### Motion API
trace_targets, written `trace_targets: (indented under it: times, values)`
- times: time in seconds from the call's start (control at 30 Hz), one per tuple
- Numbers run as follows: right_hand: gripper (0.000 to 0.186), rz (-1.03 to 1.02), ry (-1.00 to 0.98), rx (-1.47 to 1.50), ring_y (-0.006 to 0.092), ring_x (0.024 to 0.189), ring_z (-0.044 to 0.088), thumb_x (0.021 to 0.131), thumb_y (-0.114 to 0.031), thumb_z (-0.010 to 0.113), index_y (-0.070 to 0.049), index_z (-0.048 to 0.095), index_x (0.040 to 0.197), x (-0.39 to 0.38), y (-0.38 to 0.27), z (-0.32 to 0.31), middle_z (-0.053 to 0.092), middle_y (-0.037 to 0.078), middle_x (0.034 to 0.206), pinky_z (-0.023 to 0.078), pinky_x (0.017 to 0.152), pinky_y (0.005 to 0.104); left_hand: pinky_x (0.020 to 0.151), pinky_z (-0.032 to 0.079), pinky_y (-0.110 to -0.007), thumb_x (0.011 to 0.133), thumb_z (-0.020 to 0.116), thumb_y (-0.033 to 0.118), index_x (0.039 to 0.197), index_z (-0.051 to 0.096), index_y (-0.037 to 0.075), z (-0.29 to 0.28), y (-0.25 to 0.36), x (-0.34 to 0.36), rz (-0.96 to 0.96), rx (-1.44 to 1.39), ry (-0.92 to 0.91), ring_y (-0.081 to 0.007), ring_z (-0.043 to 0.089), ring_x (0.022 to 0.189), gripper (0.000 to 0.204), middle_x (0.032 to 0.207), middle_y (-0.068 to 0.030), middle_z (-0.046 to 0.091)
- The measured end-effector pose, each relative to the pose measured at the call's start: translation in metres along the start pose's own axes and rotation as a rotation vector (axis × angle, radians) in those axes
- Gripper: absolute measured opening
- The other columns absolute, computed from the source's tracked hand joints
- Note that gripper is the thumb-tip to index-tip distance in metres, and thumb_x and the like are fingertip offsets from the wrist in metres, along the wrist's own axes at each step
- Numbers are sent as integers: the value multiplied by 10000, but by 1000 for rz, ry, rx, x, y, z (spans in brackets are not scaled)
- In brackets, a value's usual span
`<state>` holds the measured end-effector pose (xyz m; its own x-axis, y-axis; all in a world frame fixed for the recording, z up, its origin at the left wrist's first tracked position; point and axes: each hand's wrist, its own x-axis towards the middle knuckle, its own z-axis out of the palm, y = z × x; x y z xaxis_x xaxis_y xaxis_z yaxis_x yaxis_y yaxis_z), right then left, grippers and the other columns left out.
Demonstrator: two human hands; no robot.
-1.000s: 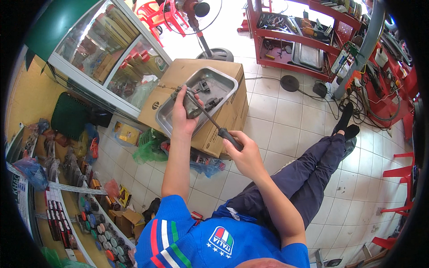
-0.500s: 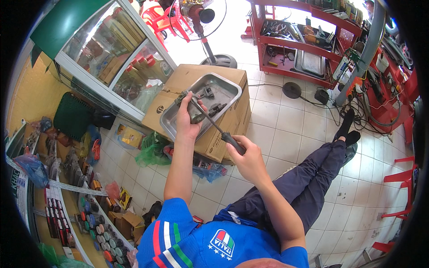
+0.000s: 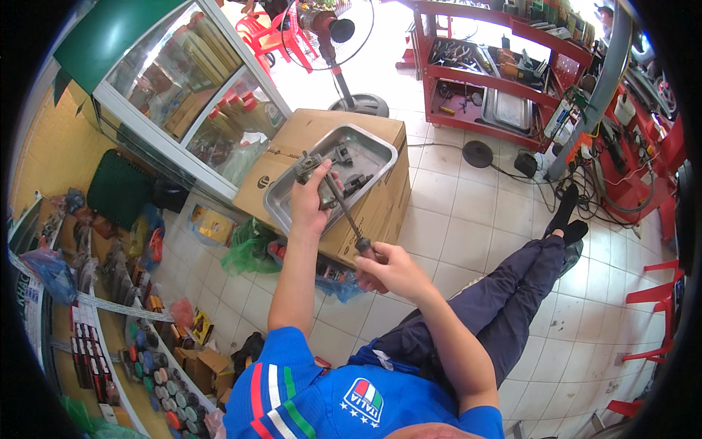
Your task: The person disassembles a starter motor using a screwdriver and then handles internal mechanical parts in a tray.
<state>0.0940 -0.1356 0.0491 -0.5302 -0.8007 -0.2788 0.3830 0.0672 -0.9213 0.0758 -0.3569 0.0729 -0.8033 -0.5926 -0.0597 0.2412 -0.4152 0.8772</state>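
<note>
My left hand (image 3: 310,203) is closed around a grey metal mechanical part (image 3: 310,170) and holds it above a shallow metal tray (image 3: 379,152). The part's exact kind is unclear. In my right hand (image 3: 395,272) is the dark handle of a screwdriver (image 3: 348,214). Its long shaft slants up and left to the part; the tip is hard to make out against it. Small dark metal pieces (image 3: 357,183) lie inside the tray. Under the tray stands a cardboard box (image 3: 281,155).
A glass cabinet (image 3: 186,139) with bottles is at the left, with a shelf of goods (image 3: 95,351) nearer me. A pedestal fan (image 3: 344,84) stands behind the box. A red tool cart (image 3: 468,73) and cables (image 3: 563,179) are far right. My legs (image 3: 497,296) stretch over the tiles.
My right hand has moved slightly left and down, its grip on the screwdriver handle changed. The metal part in my left hand is turned and shows more above my fingers.
</note>
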Motion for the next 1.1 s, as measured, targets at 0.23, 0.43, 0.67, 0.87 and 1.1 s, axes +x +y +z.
trace_targets:
  times: [0.23, 0.43, 0.67, 0.87, 1.1]
  values:
    - [233, -128, 72, 223, 124, 596, 583, 989, -238, 587, -11, 543, 1018, 11, 18, 1, 531, 19, 634, 480, 496, 260, 607, 571, -318, 872, 705, 153, 1020, 633, -9, -2, -6, 6, 10, -77, 16, -165, 643, 721, 231, 822, -82, 646]
    - [330, 32, -6, 275, 136, 639, 589, 994, -299, 574, 7, 554, 1117, 3, 9, 15, 572, 46, 713, 474, 513, 277, 591, 553, -292, 871, 710, 122, 1043, 629, 12, 0, -9, -1, 35, 0, -37, -162, 643, 687, 219, 817, -74, 654]
    - [373, 3, -156, 124, 134, 443, 549, 989, -338, 575, 16, 562, 1104, 20, 40, -3, 616, 75, 710, 377, 364, 287, 597, 539, -277, 877, 707, 114, 1046, 627, 18, 6, -13, -6, 20, -3, -91, -163, 642, 670, 209, 812, -81, 656]
    - [339, -110, 106, 157, 114, 442, 530, 965, -320, 605, 7, 556, 1039, -4, 5, 25, 580, 60, 655, 359, 366, 263, 634, 571, -337, 891, 662, 107, 1114, 604, -24, -3, -10, -5, 16, -68, -56, -167, 631, 809, 265, 992, -103, 642]
    - [262, 59, -82, 64, 102, 488, 552, 942, -213, 604, 15, 543, 1057, 4, 8, 9, 577, 51, 634, 419, 412, 263, 617, 558, -313, 865, 671, 111, 1057, 625, -8, -5, -9, -5, -11, -83, -44, -180, 633, 706, 230, 837, -89, 630]
